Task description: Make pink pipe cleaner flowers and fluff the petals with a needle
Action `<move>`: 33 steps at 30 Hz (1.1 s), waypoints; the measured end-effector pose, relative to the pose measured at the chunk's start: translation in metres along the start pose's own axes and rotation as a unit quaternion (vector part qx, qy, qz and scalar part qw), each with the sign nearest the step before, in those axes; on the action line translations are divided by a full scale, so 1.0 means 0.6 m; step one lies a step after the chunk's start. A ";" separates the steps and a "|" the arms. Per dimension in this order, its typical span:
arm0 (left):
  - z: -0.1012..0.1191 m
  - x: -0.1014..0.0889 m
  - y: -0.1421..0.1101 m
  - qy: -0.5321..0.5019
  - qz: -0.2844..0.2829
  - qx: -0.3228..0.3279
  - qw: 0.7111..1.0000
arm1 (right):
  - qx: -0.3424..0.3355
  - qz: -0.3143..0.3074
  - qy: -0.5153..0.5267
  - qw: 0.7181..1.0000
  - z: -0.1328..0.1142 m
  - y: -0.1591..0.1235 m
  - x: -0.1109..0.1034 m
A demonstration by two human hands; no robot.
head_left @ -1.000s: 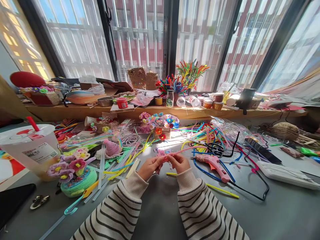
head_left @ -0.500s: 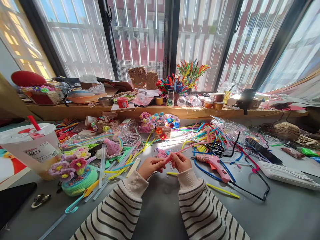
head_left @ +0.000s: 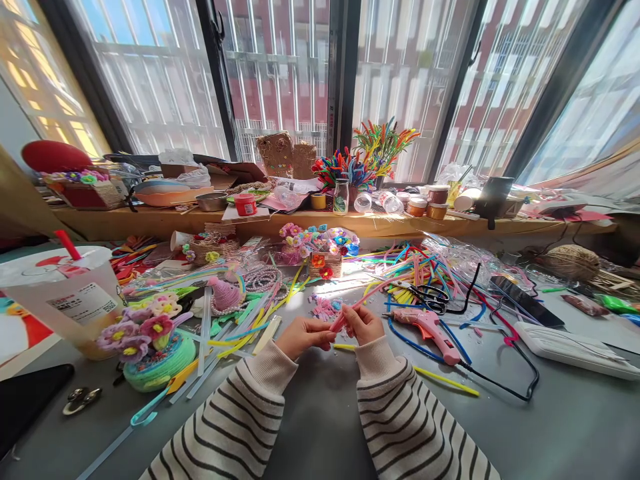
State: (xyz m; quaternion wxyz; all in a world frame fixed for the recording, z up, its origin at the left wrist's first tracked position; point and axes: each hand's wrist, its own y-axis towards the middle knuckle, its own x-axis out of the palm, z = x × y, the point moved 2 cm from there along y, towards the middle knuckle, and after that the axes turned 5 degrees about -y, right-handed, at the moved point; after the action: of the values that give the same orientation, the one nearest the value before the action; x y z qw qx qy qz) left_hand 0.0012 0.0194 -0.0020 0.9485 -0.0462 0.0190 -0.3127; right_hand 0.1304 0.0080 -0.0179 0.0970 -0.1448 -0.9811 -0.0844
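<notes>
A pink pipe cleaner (head_left: 369,298) runs between my hands, its long free part slanting up to the right past my right fingers. My left hand (head_left: 303,337) pinches its near end between thumb and forefinger. Close beside, my right hand (head_left: 365,326) is closed on it a little farther along. Small pink and blue scraps (head_left: 326,307) lie on the grey table just beyond my fingertips. To the right of my right hand rest a pink glue gun (head_left: 429,331) and black-handled scissors (head_left: 434,299). A yellow pipe cleaner (head_left: 446,383) lies beside my right sleeve.
At left stand a drink cup (head_left: 70,300) and a green pot with fluffy flowers (head_left: 159,363). Clear glue sticks (head_left: 204,333) lie near them. The glue gun's black cord (head_left: 531,383) loops right, near a phone (head_left: 526,302). A crowded wooden sill (head_left: 300,225) runs behind.
The pink pipe cleaner's near end has tilted more steeply between my fingers. My left fingertips have shifted slightly down it; my arms stay in place.
</notes>
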 end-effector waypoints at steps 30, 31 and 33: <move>0.005 -0.002 0.002 0.014 0.044 0.018 0.999 | 0.023 0.102 0.084 0.991 0.006 0.032 -0.047; 0.006 -0.003 0.002 0.017 0.059 0.024 0.998 | 0.021 0.107 0.090 0.990 0.004 0.032 -0.048; 0.008 -0.009 0.000 0.023 0.093 0.036 0.995 | 0.007 0.121 0.095 0.988 0.000 0.029 -0.049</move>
State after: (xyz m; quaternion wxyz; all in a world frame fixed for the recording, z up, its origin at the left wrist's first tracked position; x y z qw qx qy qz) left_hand -0.0029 0.0228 0.0026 0.9739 -0.0032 0.0335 -0.2246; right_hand 0.1631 0.0168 -0.0218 0.2004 -0.2530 -0.9433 -0.0782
